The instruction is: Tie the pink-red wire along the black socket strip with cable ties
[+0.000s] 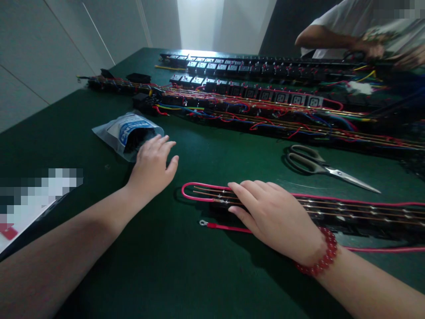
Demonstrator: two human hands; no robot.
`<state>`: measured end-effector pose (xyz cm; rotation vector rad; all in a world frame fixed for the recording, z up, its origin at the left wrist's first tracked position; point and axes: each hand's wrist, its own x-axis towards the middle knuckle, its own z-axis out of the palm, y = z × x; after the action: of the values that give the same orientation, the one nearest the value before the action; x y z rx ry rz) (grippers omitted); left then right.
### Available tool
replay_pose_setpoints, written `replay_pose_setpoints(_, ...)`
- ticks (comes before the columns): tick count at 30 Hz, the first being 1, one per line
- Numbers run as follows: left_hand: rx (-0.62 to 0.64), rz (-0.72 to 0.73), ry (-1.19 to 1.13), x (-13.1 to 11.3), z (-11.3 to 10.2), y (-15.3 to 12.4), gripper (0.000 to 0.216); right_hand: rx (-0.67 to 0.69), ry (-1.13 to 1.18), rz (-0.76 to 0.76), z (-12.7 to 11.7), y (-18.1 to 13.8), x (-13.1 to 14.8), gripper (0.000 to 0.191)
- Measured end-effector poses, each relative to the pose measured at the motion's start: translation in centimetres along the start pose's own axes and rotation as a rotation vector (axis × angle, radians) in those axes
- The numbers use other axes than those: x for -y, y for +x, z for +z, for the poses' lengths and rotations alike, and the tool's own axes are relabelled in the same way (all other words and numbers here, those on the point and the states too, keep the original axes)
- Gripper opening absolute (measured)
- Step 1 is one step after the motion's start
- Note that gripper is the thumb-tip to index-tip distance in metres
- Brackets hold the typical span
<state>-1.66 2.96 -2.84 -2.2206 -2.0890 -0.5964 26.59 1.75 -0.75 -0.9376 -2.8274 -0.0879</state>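
Note:
My left hand (152, 166) reaches into the mouth of a clear plastic bag (123, 129) with a blue label and dark small parts inside; its fingers are stretched out and slightly spread. My right hand (272, 215), with a red bead bracelet at the wrist, lies flat with fingers extended on the left end of a long black socket strip (358, 213) fitted with copper bars and a red wire loop. A red wire with a ring terminal (215, 225) lies just in front of that strip.
Scissors (318, 166) lie right of centre on the green table (186, 261). Several long wired socket strips (265, 106) fill the far side. Another person's arms (335, 42) work at the far right corner. A white paper (20, 217) lies at the left edge.

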Motion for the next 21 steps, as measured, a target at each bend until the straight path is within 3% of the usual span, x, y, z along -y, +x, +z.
replay_pose_setpoints(3,0.063,-0.136,0.176,1.0,0.3,0.4,0.06,0.009,-0.001,0.008,-0.1,0.0,0.1,0.034)
replay_pose_setpoints(8,0.075,-0.203,0.167,1.5,0.1,0.7,0.062,0.035,0.019,0.03,-0.4,0.0,0.2,0.035)
replay_pose_setpoints(15,0.07,-0.1,0.059,0.1,-0.1,0.0,0.045,0.045,0.018,0.034,-0.3,0.0,0.2,0.036)
replay_pose_setpoints(21,-0.008,-0.135,0.129,2.4,-0.2,1.0,0.041,0.032,-0.002,0.023,-0.2,0.0,0.1,0.037)
